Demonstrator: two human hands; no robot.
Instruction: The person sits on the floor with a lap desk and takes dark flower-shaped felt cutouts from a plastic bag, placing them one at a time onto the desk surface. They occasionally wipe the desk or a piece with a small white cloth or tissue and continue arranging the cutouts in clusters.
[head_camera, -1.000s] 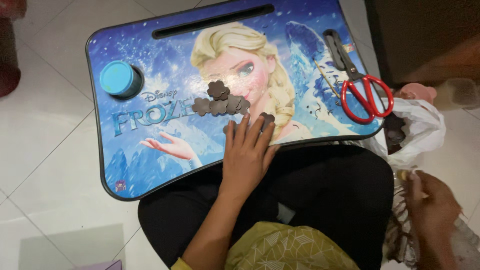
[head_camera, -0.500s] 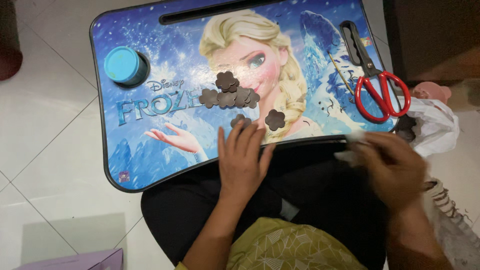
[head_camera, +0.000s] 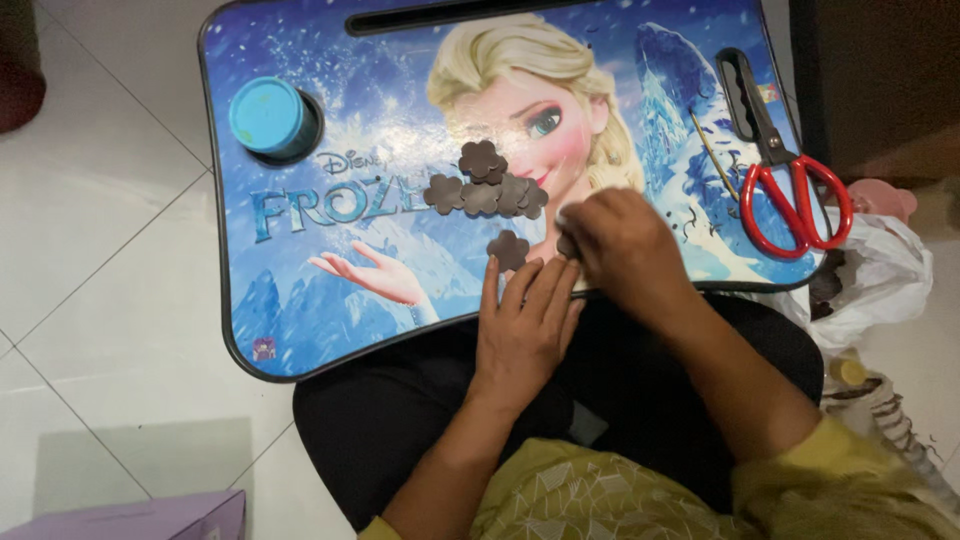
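Tray's left half lies open; scissors crowd its right edge.

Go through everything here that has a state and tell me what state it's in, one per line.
Scissors: closed, lying on the lap tray.
Blue tub: lid on, upright in the tray's cup hole.
Flower cutouts: overlapping in a cluster; one apart below.
Left hand: flat on tray edge.
Right hand: fingers curled, pinching something small.
White bag: open.

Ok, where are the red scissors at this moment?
In the head view the red-handled scissors lie near the right edge of the blue lap tray, blades pointing away from the person, beyond the right hand and beside a white plastic bag.
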